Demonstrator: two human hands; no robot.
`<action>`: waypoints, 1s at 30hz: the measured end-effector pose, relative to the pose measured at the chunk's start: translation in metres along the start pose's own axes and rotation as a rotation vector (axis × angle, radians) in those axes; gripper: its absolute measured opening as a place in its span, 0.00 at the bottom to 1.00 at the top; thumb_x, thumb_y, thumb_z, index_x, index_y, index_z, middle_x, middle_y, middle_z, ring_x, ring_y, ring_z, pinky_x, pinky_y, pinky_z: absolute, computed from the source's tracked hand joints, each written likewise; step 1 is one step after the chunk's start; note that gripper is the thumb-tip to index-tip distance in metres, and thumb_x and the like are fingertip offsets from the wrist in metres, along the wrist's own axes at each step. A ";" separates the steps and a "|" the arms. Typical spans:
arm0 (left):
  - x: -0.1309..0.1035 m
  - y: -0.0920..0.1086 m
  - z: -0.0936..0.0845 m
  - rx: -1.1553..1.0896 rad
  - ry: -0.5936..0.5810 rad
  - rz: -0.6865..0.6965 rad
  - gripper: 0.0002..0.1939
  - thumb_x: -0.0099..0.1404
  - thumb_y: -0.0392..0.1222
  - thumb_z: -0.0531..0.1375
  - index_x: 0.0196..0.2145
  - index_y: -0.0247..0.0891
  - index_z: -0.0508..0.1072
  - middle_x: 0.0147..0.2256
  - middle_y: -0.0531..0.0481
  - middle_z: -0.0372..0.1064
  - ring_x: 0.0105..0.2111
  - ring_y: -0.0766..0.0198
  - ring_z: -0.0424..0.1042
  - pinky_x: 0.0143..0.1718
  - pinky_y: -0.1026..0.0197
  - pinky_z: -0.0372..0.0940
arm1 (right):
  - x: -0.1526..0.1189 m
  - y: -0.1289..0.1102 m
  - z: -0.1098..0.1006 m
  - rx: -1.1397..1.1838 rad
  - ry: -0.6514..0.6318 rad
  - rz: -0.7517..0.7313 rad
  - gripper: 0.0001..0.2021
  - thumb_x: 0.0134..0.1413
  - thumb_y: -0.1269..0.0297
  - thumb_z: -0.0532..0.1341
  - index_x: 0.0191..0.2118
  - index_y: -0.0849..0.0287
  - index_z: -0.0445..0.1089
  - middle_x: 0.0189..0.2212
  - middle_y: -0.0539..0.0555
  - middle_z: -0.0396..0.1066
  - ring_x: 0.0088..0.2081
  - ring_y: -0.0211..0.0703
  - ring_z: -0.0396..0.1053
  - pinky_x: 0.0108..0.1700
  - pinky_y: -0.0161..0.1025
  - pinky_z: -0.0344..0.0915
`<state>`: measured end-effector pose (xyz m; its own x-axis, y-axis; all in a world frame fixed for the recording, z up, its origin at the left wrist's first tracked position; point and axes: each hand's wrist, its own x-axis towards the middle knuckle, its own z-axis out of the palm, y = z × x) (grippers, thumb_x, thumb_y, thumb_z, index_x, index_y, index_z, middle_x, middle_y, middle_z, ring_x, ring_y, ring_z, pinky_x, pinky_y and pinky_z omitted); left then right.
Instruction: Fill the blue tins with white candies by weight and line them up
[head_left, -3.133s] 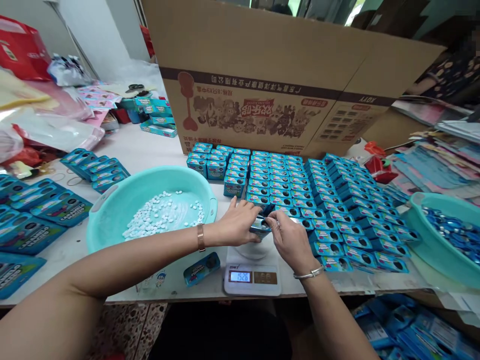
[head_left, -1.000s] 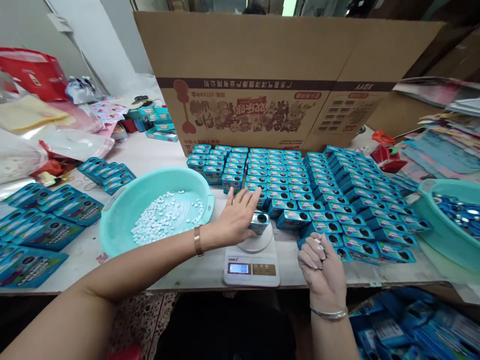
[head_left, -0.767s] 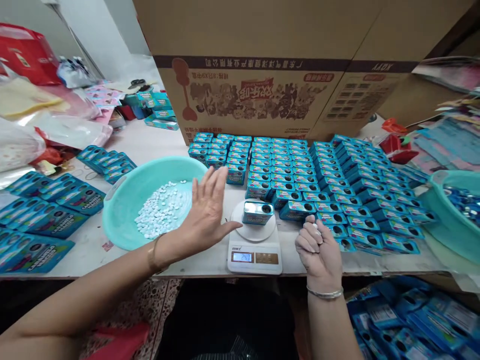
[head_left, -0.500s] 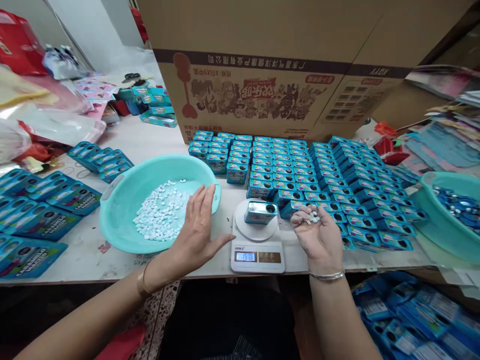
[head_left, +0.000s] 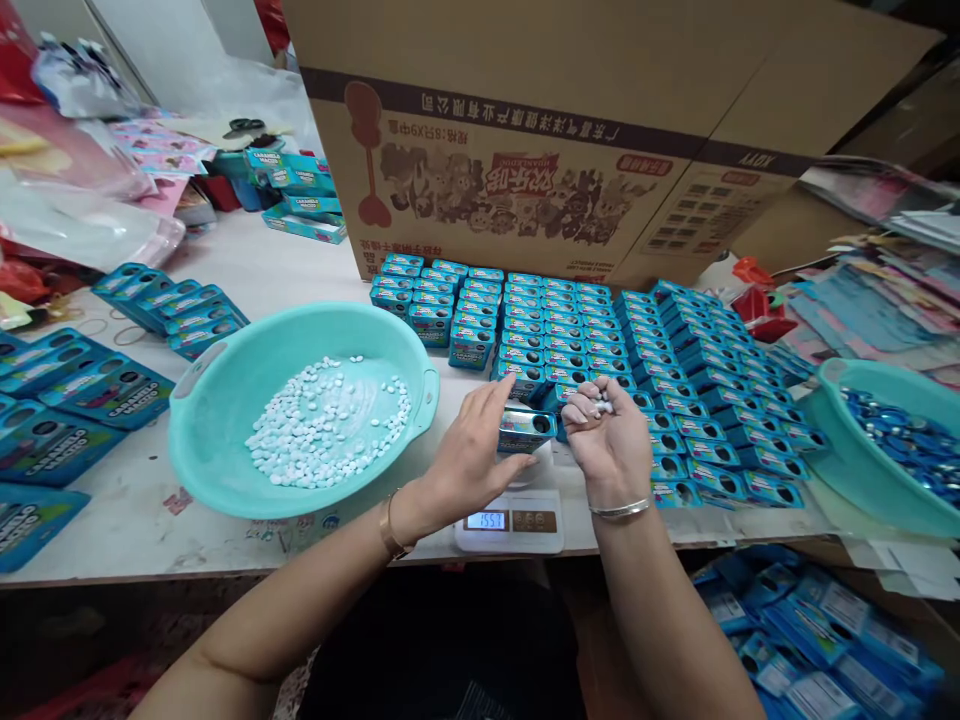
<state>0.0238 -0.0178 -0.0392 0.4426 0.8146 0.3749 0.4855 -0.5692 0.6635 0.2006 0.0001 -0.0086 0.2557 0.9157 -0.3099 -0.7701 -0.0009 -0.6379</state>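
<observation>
My left hand [head_left: 476, 435] is at the left end of a blue tin [head_left: 527, 428] with a round dark hole in its top. Its fingers lie behind the tin and its thumb in front, closing around it; the contact itself is partly hidden. Under the tin is a white digital scale [head_left: 508, 535], whose lit display appears to read 155.7. My right hand [head_left: 611, 440], palm up with curled fingers, holds a few small white candy tablets [head_left: 602, 404] just right of the tin. To the left, a turquoise basin [head_left: 202, 440] contains many loose white tablets [head_left: 304, 425].
Rows of blue tins [head_left: 566, 335] stand behind the scale and to its right. More tins [head_left: 82, 385] are at the left. A large cardboard box [head_left: 510, 120] walls off the back. Another turquoise basin [head_left: 862, 470] at right contains blue lids, with flattened blue packaging [head_left: 817, 640] below.
My left hand has moved right, from beside the basin to the tin. The right hand has come slightly closer to the tin. The display has gone from about 157.5 to 155.7.
</observation>
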 end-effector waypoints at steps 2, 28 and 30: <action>0.006 0.000 0.004 -0.014 0.000 0.005 0.44 0.62 0.44 0.65 0.67 0.38 0.45 0.63 0.34 0.55 0.64 0.46 0.55 0.65 0.40 0.56 | 0.000 -0.001 0.004 0.038 0.017 0.029 0.15 0.69 0.68 0.49 0.27 0.59 0.59 0.21 0.43 0.51 0.17 0.28 0.47 0.18 0.26 0.51; -0.017 -0.014 -0.191 0.853 -0.228 -0.329 0.14 0.67 0.44 0.59 0.48 0.37 0.72 0.42 0.44 0.71 0.39 0.55 0.74 0.37 0.58 0.66 | -0.002 0.003 -0.047 0.097 -0.044 0.185 0.11 0.51 0.75 0.65 0.29 0.59 0.60 0.18 0.41 0.53 0.14 0.27 0.51 0.13 0.26 0.53; -0.027 -0.040 -0.192 0.933 -0.346 -0.418 0.13 0.67 0.44 0.59 0.46 0.36 0.73 0.41 0.43 0.71 0.38 0.54 0.74 0.34 0.57 0.66 | -0.001 0.004 -0.050 0.108 -0.026 0.197 0.11 0.52 0.74 0.64 0.29 0.59 0.60 0.19 0.41 0.54 0.14 0.27 0.51 0.13 0.26 0.53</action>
<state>-0.1523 0.0048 0.0487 0.2269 0.9716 -0.0671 0.9658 -0.2334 -0.1133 0.2270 -0.0206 -0.0462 0.0802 0.9123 -0.4016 -0.8623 -0.1386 -0.4871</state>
